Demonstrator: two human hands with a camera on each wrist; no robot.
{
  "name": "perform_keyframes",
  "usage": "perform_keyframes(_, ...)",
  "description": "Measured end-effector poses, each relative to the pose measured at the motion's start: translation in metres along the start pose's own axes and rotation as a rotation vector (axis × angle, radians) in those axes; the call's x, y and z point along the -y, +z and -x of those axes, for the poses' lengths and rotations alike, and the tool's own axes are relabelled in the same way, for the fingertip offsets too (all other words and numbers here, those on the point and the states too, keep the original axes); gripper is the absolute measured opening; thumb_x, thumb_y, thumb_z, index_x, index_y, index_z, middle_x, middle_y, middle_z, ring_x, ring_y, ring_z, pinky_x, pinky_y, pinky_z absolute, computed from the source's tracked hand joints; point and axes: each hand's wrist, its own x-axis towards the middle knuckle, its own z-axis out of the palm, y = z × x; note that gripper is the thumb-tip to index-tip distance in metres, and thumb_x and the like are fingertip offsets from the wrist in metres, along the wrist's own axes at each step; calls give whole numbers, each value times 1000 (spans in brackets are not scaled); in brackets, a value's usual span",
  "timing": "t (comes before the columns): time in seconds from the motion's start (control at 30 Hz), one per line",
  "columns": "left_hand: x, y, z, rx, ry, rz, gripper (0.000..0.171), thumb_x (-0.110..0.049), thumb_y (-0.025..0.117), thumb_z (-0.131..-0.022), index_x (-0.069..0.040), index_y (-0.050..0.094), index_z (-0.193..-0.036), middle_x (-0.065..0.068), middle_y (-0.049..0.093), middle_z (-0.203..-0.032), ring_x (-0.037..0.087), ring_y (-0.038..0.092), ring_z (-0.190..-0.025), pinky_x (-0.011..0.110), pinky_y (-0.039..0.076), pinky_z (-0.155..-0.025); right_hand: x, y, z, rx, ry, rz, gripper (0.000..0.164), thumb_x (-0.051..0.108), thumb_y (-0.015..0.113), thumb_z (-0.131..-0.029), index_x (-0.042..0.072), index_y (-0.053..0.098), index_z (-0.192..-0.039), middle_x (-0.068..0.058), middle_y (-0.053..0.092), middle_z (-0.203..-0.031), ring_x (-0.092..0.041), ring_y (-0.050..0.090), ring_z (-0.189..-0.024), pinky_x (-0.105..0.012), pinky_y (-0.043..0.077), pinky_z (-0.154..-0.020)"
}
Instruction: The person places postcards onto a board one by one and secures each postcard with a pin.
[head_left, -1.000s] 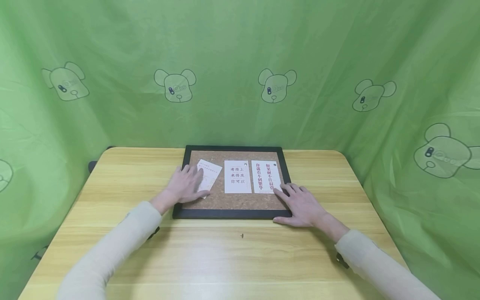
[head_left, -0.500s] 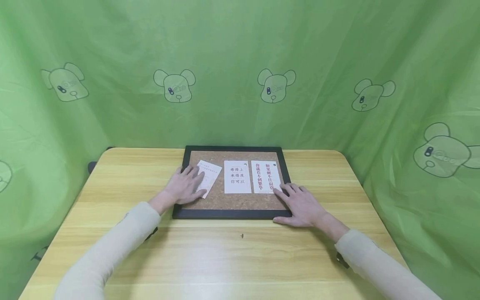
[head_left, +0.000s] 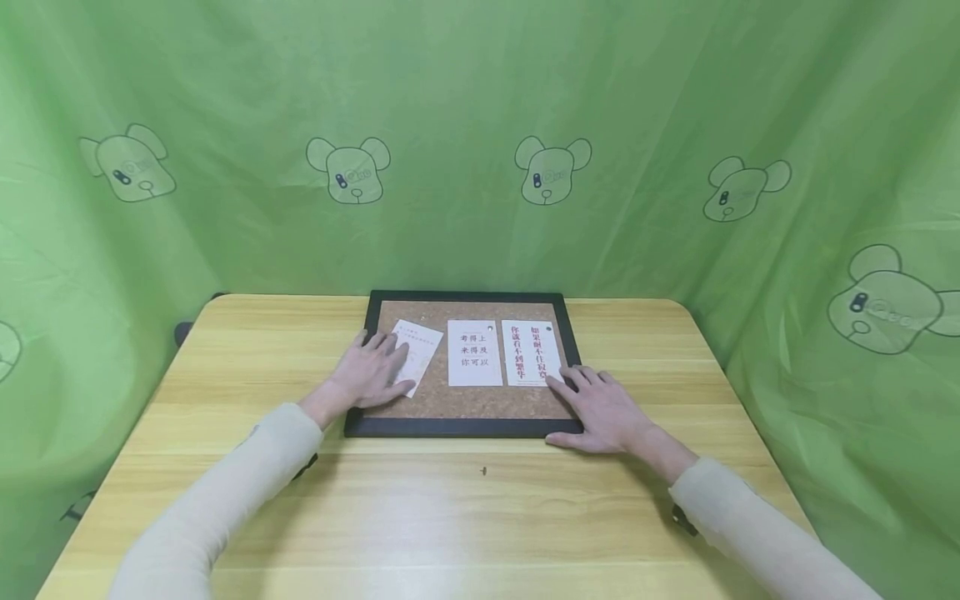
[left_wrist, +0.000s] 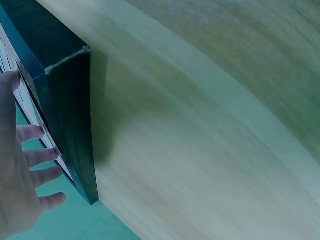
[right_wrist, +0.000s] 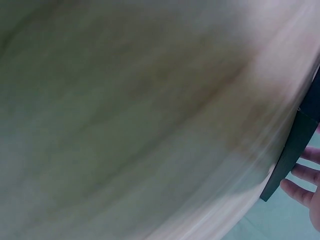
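Cork board (head_left: 480,400): my flat left hand (head_left: 371,375) presses the tilted card (head_left: 420,354), long axis leaning far-right; right hand (head_left: 603,408) rests flat.

Green bear-print curtain (head_left: 480,125) backdrop, light wooden table (head_left: 465,517), even light

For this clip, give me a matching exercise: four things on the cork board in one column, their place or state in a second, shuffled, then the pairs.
Things:
1. left card
2. middle card
3. right card
4. black frame

Place or state:
A. straight, black characters, no hand on it
B. right hand rests across its near right corner
C. tilted, under the fingers of the left hand
D. red characters, a right fingertip at its near corner

Pairs: 1-C, 2-A, 3-D, 4-B
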Motion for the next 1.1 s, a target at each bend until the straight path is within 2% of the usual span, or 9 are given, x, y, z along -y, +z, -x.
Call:
perform_keyframes(0.27,-1,3,-3,11,-16,-1,77,-65,43,-105,-10,46,-159,21,46,-164,43,45,-152,65,33,-126,1,0,-1,-7,-1,-3,108,95,46,-84,21,42,-162,-19,51,-155,-41,53,-139,-64,50,-110)
perform_keyframes(0.43,-2,2,-5,34,-24,30,78,-65,42,-105,-11,42,-162,19,41,-168,43,42,-154,65,30,-128,1,0,-1,4,3,-2,108,96,44,-84,21,42,-163,-19,51,-155,-41,53,-139,-64,50,-110)
perform_keyframes(0.73,-6,1,-9,23,-41,25,80,-67,43,-104,-10,44,-160,21,45,-165,44,43,-153,65,31,-128,1,-1,-1,1,3,4,108,95,44,-84,21,42,-163,-19,52,-155,-41,53,-139,-64,50,-110)
perform_keyframes(1.1,-14,0,-16,37,-100,13,82,-71,40,-104,-12,42,-162,22,46,-164,45,41,-153,66,33,-126,1,0,-1,13,9,-2,108,95,44,-85,21,41,-163,-19,50,-157,-42,52,-141,-65,50,-110)
